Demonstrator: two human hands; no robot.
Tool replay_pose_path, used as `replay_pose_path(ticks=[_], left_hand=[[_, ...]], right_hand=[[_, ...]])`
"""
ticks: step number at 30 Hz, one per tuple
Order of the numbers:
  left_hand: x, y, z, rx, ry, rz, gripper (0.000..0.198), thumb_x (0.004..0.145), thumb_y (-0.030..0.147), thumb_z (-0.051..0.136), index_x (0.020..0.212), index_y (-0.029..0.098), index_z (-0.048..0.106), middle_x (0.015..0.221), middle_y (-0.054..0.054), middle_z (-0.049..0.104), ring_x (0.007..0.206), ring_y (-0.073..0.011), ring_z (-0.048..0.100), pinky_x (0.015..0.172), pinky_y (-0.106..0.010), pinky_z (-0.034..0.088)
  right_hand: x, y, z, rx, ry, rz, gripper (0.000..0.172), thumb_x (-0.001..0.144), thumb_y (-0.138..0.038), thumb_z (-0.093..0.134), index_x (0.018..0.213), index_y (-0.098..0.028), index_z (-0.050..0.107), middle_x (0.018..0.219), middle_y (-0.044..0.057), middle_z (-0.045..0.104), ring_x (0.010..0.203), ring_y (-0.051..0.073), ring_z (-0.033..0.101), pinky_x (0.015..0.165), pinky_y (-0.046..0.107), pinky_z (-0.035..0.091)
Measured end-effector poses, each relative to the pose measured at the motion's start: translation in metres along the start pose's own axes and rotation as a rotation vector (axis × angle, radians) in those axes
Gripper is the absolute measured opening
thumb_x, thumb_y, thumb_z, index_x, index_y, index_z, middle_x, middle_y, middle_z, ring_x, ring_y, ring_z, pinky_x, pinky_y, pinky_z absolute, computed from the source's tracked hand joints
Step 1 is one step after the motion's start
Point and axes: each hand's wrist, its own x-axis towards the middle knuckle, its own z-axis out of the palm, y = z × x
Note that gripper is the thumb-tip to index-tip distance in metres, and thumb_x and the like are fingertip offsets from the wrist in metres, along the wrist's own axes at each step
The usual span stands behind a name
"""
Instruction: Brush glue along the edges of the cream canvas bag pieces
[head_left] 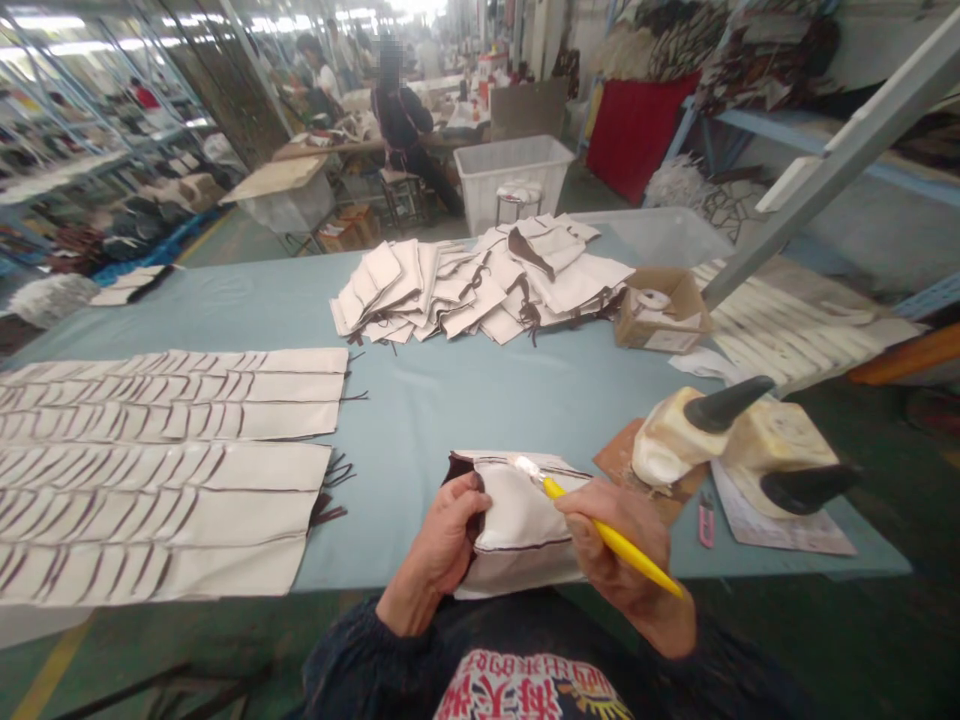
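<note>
A cream fabric piece with dark brown edging (pixel 517 510) lies at the front edge of the table, its left end gaping to show a brown inside. My left hand (pixel 446 530) pinches that left end between thumb and fingers. In my right hand (pixel 622 540) is a brush with a yellow handle (pixel 630 555); its whitish tip rests on or just over the piece's upper dark seam. To the right stand two stained cream containers, one (pixel 667 440) tilted, with black conical tips. Beside them lies a small pink-handled tool (pixel 706 520).
Rows of overlapping cream pieces (pixel 247 500) cover the table's left side. A loose heap of similar pieces (pixel 480 290) lies at the back, beside a cardboard box (pixel 660 310). A slanted metal post (pixel 817 170) rises at right. Beyond the table are a white bin (pixel 514 175) and a seated person (pixel 405 120).
</note>
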Motion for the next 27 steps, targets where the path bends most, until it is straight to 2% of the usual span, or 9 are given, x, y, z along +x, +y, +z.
replay_pose_path(ticks=[4,8,12,15,17,20,23,27], left_hand=[[0.0,-0.005,-0.001,0.074,-0.015,0.05,0.019,0.069,0.02,0.074,0.088,0.015,0.075,0.071,-0.001,0.072,0.062,-0.0138,0.063,0.06,-0.02,0.047],[0.001,-0.009,-0.003,0.299,-0.096,0.139,0.022,0.077,0.019,0.067,0.096,0.016,0.077,0.078,-0.002,0.074,0.067,-0.0163,0.062,0.066,-0.023,0.049],[0.0,-0.012,-0.01,0.512,-0.044,0.32,0.014,0.081,0.016,0.062,0.085,0.019,0.076,0.081,-0.002,0.072,0.076,-0.0186,0.059,0.074,-0.025,0.048],[-0.003,-0.014,-0.016,0.608,0.006,0.395,0.013,0.081,0.015,0.065,0.071,0.019,0.071,0.069,0.0,0.062,0.068,-0.0162,0.049,0.066,-0.024,0.04],[-0.004,-0.015,-0.019,0.654,0.002,0.438,0.016,0.082,0.016,0.065,0.066,0.019,0.069,0.064,0.001,0.055,0.063,-0.0149,0.042,0.063,-0.025,0.035],[-0.004,-0.017,-0.023,0.674,-0.029,0.476,0.017,0.083,0.019,0.068,0.066,0.019,0.069,0.064,0.001,0.055,0.062,-0.0151,0.04,0.064,-0.026,0.035],[-0.001,-0.018,-0.03,0.712,-0.055,0.547,0.017,0.082,0.018,0.071,0.066,0.02,0.068,0.066,-0.001,0.059,0.064,-0.016,0.044,0.067,-0.028,0.036],[0.003,-0.022,-0.04,0.97,-0.11,0.792,0.023,0.086,0.008,0.058,0.07,0.021,0.066,0.069,-0.003,0.059,0.066,-0.0176,0.051,0.066,-0.028,0.037]], right_hand=[[0.003,-0.008,0.007,-0.004,0.0,0.027,0.019,0.099,-0.015,0.05,0.093,-0.025,0.066,0.069,0.001,0.07,0.054,0.018,0.064,0.055,0.03,0.048],[0.005,-0.015,0.019,0.051,-0.037,-0.014,0.018,0.101,-0.017,0.049,0.096,-0.024,0.064,0.069,0.002,0.07,0.056,0.017,0.063,0.056,0.03,0.049],[0.004,-0.021,0.024,0.066,-0.054,-0.071,0.018,0.105,-0.02,0.046,0.1,-0.024,0.063,0.069,0.002,0.069,0.055,0.017,0.06,0.055,0.031,0.047],[0.003,-0.025,0.022,0.085,-0.06,-0.105,0.02,0.108,-0.023,0.042,0.101,-0.024,0.061,0.067,0.001,0.068,0.052,0.017,0.057,0.054,0.03,0.045],[0.001,-0.028,0.019,0.128,-0.057,-0.076,0.021,0.109,-0.025,0.041,0.1,-0.024,0.06,0.066,0.0,0.067,0.051,0.016,0.056,0.055,0.029,0.046],[-0.005,-0.031,0.014,0.193,-0.033,0.066,0.024,0.108,-0.027,0.044,0.094,-0.025,0.062,0.064,-0.001,0.065,0.053,0.015,0.058,0.055,0.028,0.047],[-0.01,-0.032,0.01,0.32,0.02,0.31,0.026,0.106,-0.03,0.049,0.086,-0.025,0.065,0.056,-0.004,0.059,0.047,0.013,0.054,0.051,0.026,0.046],[-0.003,-0.028,0.003,0.393,0.308,0.624,0.033,0.105,-0.041,0.055,0.079,-0.022,0.065,0.047,-0.006,0.05,0.037,0.011,0.045,0.04,0.022,0.039]])
